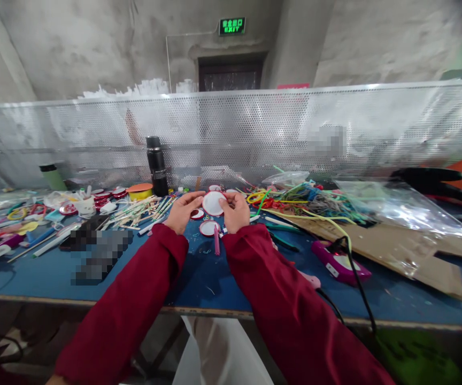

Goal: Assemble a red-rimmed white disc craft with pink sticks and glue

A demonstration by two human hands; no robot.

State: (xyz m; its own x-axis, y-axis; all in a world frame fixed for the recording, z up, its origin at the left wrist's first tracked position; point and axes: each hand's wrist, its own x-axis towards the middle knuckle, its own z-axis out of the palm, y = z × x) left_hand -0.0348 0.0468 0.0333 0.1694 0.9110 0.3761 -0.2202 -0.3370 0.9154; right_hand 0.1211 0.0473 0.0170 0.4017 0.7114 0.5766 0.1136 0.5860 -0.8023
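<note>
Both of my hands hold a round white disc (212, 203) just above the blue table (199, 283). My left hand (182, 211) pinches its left edge and my right hand (236, 211) grips its right edge, fingers curled. Both arms wear dark red sleeves. Under the hands lie another white disc with a red rim (208, 228), a smaller red-rimmed disc (197, 214) and a pink stick (216, 240).
A black flask (156, 166) stands behind my hands. Wooden sticks (138, 211) and red-rimmed discs (105, 198) lie to the left. Coloured wires (307, 200), cardboard (395, 246), a purple glue gun (339, 262) with black cord and plastic bags lie right. A perforated metal screen (255, 128) backs the table.
</note>
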